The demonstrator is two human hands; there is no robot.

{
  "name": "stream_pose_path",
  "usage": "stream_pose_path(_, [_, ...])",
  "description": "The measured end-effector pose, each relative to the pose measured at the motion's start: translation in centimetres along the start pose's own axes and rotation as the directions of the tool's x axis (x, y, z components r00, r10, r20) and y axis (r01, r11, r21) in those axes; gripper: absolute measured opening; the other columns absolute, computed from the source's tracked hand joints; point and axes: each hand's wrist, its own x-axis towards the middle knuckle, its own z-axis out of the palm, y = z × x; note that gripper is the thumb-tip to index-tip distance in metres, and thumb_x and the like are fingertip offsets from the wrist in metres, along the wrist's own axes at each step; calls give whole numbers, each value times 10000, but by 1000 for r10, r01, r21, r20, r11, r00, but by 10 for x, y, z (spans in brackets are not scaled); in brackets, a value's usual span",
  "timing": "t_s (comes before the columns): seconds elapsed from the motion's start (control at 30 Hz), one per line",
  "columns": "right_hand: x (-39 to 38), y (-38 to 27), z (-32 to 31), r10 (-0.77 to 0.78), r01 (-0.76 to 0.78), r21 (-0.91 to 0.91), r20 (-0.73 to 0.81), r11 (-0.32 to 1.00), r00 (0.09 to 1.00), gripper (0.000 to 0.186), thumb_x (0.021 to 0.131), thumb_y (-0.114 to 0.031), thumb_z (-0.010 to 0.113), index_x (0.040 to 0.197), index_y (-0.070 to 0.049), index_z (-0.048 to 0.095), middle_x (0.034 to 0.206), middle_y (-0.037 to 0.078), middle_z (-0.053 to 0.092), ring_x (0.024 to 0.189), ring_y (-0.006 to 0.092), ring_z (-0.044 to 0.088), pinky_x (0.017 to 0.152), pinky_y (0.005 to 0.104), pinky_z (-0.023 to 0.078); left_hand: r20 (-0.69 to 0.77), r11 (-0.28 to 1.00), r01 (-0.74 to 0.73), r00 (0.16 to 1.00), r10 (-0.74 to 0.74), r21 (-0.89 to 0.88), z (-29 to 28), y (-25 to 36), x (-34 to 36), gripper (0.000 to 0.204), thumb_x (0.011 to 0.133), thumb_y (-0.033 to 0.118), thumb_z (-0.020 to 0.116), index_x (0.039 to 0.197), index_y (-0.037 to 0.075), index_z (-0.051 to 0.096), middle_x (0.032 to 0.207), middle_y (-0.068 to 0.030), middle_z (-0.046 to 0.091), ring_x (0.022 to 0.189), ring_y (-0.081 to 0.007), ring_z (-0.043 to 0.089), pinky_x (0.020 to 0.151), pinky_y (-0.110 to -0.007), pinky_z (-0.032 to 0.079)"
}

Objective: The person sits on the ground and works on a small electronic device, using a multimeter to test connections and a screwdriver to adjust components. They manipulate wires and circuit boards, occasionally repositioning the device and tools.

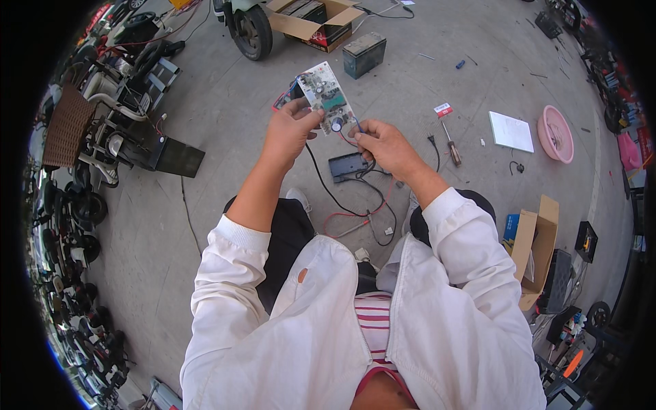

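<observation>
My left hand is closed on the left edge of a circuit board, which is tilted up over the floor. The board is pale, with a green part and a round capacitor near its lower end. At its lower right corner, my right hand pinches a blue wire; its fingertips are partly hidden. Behind my left hand a red and black object shows in part, perhaps a multimeter. Below the board, a black plastic case lies on the concrete among black cables and a red test lead.
A dark battery and an open carton stand ahead, near a scooter wheel. To the right lie a screwdriver, white booklet and pink basin. Another carton stands near right. Scooters line the left.
</observation>
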Motion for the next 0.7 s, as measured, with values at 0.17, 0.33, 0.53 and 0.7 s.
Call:
stream_pose_path(0.17, [-1, -3, 2, 20, -21, -48, -9, 999, 1000, 203, 914, -191, 585, 967, 2, 621, 736, 9, 564, 642, 84, 521, 607, 237, 447, -8, 1000, 14, 1000, -14, 6, 0, 1, -1, 478, 844, 223, 690, 1208, -47, 536, 926, -53, 677, 773, -96, 609, 648, -234, 467])
stream_pose_path(0.33, [-1, -5, 2, 23, -23, -61, -3, 998, 1000, 214, 918, -202, 586, 959, 5, 620, 737, 10, 565, 647, 87, 526, 612, 242, 452, -12, 1000, 9, 1000, -9, 4, -1, 2, -1, 478, 845, 222, 690, 1206, -52, 536, 922, -58, 675, 773, -98, 610, 646, -233, 471])
stream_pose_path(0.53, [-3, -4, 2, 25, -26, -49, -7, 998, 1000, 220, 918, -201, 585, 973, 10, 621, 742, 14, 568, 651, 91, 529, 620, 244, 455, -18, 1000, 9, 1000, -9, 7, 1, 2, -2, 501, 847, 226, 690, 1225, -60, 528, 943, -68, 672, 784, -104, 613, 662, -238, 478])
stream_pose_path(0.7, [-2, -3, 1, 27, -27, -57, -7, 998, 1000, 222, 917, -199, 586, 975, 13, 620, 754, 19, 579, 661, 92, 535, 625, 245, 457, -18, 1000, 16, 1000, -17, -13, 0, 2, -2, 485, 848, 231, 689, 1213, -51, 539, 947, -63, 663, 782, -105, 607, 673, -242, 479])
